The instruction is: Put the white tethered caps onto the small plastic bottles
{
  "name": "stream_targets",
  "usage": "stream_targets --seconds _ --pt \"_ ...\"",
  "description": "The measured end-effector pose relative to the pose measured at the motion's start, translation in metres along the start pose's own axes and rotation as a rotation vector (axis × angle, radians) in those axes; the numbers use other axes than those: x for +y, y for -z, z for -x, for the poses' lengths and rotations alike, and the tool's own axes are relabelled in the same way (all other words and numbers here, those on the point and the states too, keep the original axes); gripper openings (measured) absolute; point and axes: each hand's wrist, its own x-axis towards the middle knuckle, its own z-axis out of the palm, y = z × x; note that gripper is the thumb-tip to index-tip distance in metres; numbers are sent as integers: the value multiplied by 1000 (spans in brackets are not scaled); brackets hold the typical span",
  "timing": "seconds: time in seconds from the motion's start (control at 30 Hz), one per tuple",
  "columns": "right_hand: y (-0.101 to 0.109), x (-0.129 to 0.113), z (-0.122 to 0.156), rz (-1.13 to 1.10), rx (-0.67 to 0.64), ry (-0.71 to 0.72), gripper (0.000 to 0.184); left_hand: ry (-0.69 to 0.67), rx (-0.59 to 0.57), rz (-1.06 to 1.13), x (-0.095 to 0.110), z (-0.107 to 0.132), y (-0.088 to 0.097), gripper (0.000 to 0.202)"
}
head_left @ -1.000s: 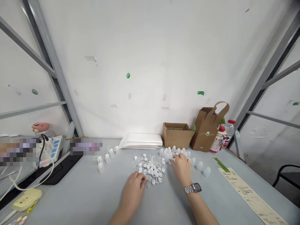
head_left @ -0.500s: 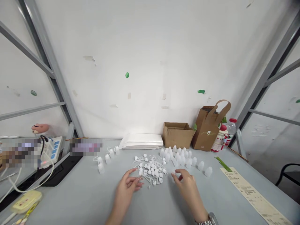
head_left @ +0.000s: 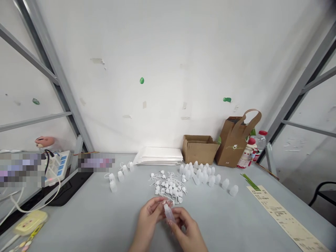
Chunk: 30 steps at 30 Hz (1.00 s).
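Note:
My right hand (head_left: 185,227) is closed around a small translucent plastic bottle (head_left: 169,212), which tilts with its neck up and to the left. The fingers of my left hand (head_left: 152,215) are pinched together at the bottle's neck; whatever small piece they may hold is hidden. Just beyond both hands lies a pile of white caps with looped straps (head_left: 170,187). To the right of the pile several uncapped translucent bottles (head_left: 203,175) stand together, one of them lying over. Several bottles fitted with caps (head_left: 120,175) stand on the left.
At the back are a stack of white envelopes (head_left: 159,156), an open cardboard box (head_left: 200,149) and a brown paper bag (head_left: 229,143). A long printed paper strip (head_left: 283,217) lies right. A power strip (head_left: 60,168), cables and a yellow case (head_left: 30,222) are left.
Both hands have come together in front of the cap pile, the right one moving left and nearer to me. The bottle now shows clearly between them.

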Motion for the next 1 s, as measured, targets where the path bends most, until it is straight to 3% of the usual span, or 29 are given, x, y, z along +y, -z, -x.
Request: stream_targets --seconds 0.2,0.47,0.6,0.83,0.9,1.0 --pt "-16 11 3 -8 221 -15 37 -85 6 24 -5 6 -2 33" --pt "-24 21 10 -41 270 -45 34 -125 63 144 -18 10 -7 37" --pt "-26 22 12 10 342 36 29 -144 67 72 -15 15 -11 30" --pt "-26 19 13 81 454 179 24 -148 80 117 -24 11 -13 37" --pt "-25 20 13 96 449 182 24 -148 38 96 -25 12 -15 38" --pt "-25 22 14 98 434 158 27 -127 -115 107 -27 14 -15 44"
